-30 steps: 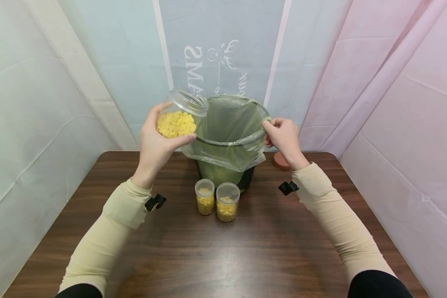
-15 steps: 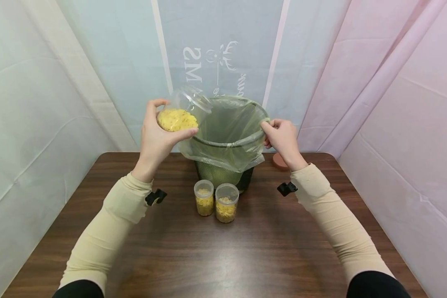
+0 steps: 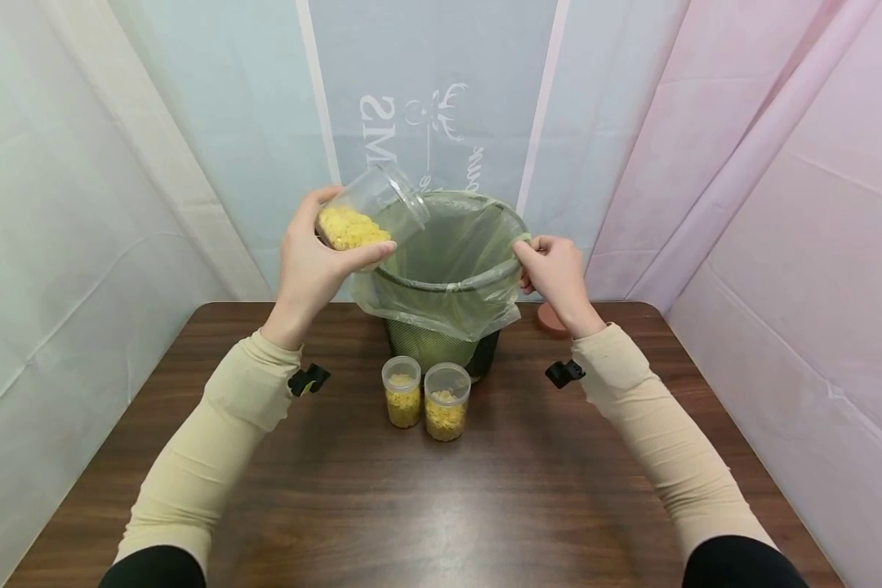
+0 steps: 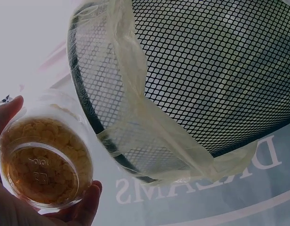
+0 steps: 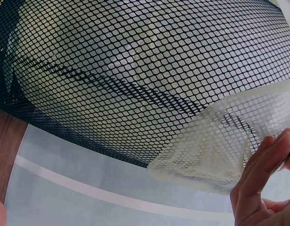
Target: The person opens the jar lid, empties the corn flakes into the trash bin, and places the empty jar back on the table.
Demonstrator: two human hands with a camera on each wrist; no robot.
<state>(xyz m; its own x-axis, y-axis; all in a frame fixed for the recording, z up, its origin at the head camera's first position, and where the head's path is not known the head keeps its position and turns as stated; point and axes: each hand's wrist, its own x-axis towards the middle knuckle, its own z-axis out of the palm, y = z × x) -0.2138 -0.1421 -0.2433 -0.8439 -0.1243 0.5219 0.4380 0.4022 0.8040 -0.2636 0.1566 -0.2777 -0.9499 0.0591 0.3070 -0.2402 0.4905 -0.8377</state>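
Observation:
My left hand [image 3: 310,253] grips a clear plastic jar [image 3: 382,200] part full of yellow flakes [image 3: 351,229]. The jar is tilted, its open mouth leaning over the left rim of a dark mesh trash can [image 3: 439,347]. In the left wrist view the jar's base [image 4: 46,169] faces the camera, with flakes behind it. A thin pale-green trash bag [image 3: 478,314] lines the can and folds down outside the rim. At the right rim my right hand [image 3: 554,269] pinches the bag's edge against the can. The right wrist view shows the fingers [image 5: 258,188] bent there.
Two smaller clear jars, the left jar [image 3: 402,400] and the right jar [image 3: 446,408], hold yellow flakes in front of the can. A reddish-brown round lid [image 3: 551,318] lies by the right wrist. Fabric [image 3: 441,82] hangs behind the brown table [image 3: 441,506].
The left hand has tipped the jar further to the right, and its mouth has come over the can's rim. The flakes have shifted inside the jar. The right hand stays on the rim.

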